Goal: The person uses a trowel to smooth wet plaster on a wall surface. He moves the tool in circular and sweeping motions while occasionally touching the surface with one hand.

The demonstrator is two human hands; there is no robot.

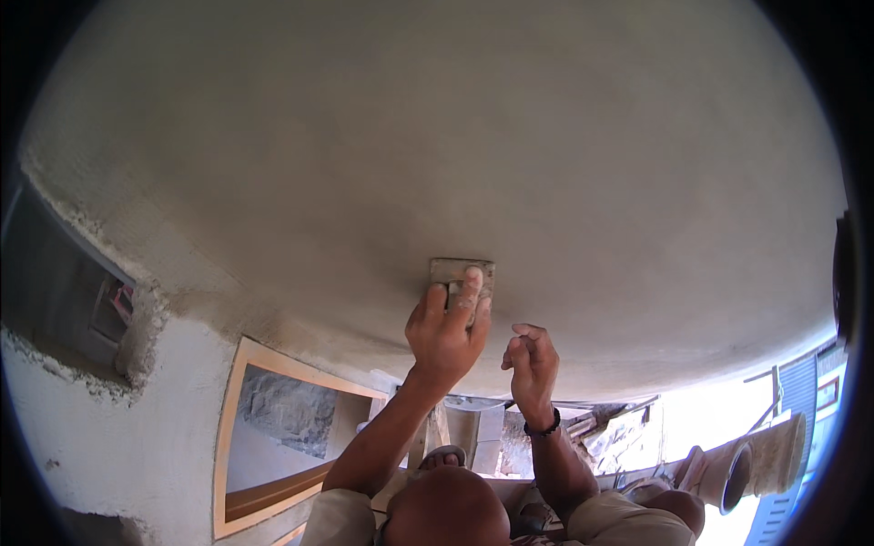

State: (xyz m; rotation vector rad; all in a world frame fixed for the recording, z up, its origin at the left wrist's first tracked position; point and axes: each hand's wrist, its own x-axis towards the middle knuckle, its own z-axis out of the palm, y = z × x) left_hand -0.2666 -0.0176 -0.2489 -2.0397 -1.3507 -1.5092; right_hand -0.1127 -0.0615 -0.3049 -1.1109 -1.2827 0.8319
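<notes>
A broad grey plastered surface (592, 164) fills most of the head view. My left hand (451, 323) grips a small rectangular, mortar-smeared float (441, 271) and holds it flat on that plaster, fingers over its handle. Just right of it and a little lower, my right hand (533, 359), with a dark bracelet at the wrist, is raised with curled fingers and nothing visible in them. Below my forearms are what looks like my bent knee (446, 510) and a sandalled foot (442, 460).
At left are a rough-edged opening (64, 291) and a light-framed window opening (232, 437) in a white wall. Lower right, tube-like objects (774, 450) with flared rims lie near a bright outdoor area and blue slatted panels (767, 519). Rubble and boards show below the plaster.
</notes>
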